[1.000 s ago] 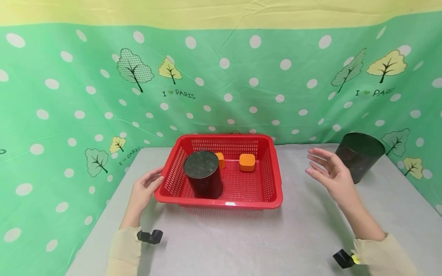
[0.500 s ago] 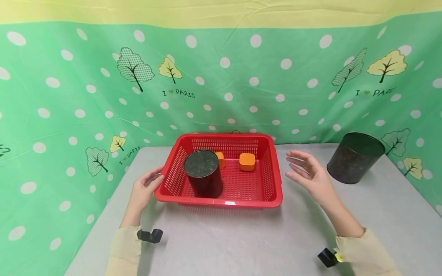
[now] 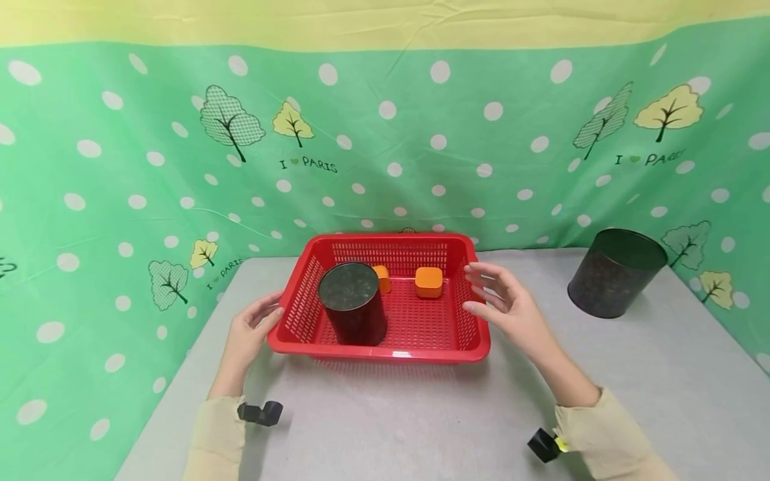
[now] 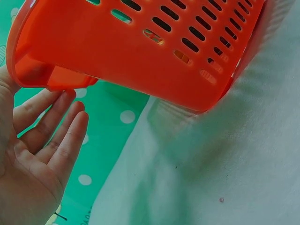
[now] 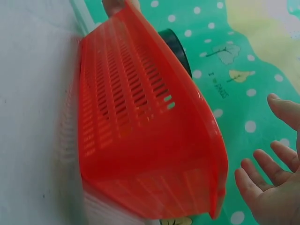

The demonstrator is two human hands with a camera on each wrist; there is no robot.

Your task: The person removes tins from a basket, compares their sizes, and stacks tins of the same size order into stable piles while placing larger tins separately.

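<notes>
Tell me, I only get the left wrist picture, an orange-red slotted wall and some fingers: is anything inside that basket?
Observer: Yes. The head view shows a dark cylindrical tin standing in the red basket, front left.
Visitor: Anything else in there?
Observer: Two small orange blocks farther back, one partly hidden behind the tin.
Visitor: Is the other hand on the basket too?
Observer: The right hand is at the basket's right rim, fingers spread; I cannot tell whether it touches. The left hand is at the left rim.
Visitor: Is there more on the table?
Observer: A second dark tin stands apart at the far right of the grey table.
</notes>
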